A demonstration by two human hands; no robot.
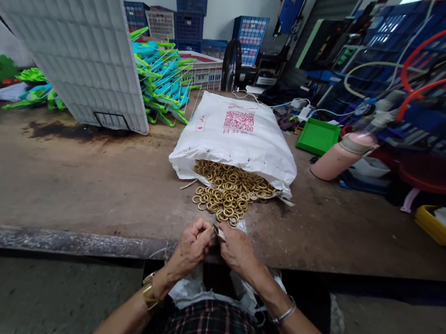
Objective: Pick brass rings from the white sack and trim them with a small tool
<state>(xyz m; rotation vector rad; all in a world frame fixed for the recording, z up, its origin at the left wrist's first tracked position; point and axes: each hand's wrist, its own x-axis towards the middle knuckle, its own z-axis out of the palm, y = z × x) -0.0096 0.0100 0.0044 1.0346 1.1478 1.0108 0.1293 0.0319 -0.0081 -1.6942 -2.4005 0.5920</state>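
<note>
My left hand (193, 243) is closed in a pinch near the table's front edge, with a gold-coloured ring (213, 227) at its fingertips, mostly hidden by the fingers. Right beside it, my right hand (239, 251) grips a small pale tool (220, 234) with a dark end that meets the ring; its exact kind is too small to make out. Just beyond both hands, a heap of gold rings (222, 197) spills onto the table. They come from the open mouth of a white woven sack (212, 124) with red print, lying on its side.
A white ribbed panel (80, 31) stands upright on the wooden table (79, 185) at left. Behind it are green and blue plastic pieces (163, 78). To the right are a green tray (318, 137), a pink bottle (338, 160) and a yellow tray (442, 231).
</note>
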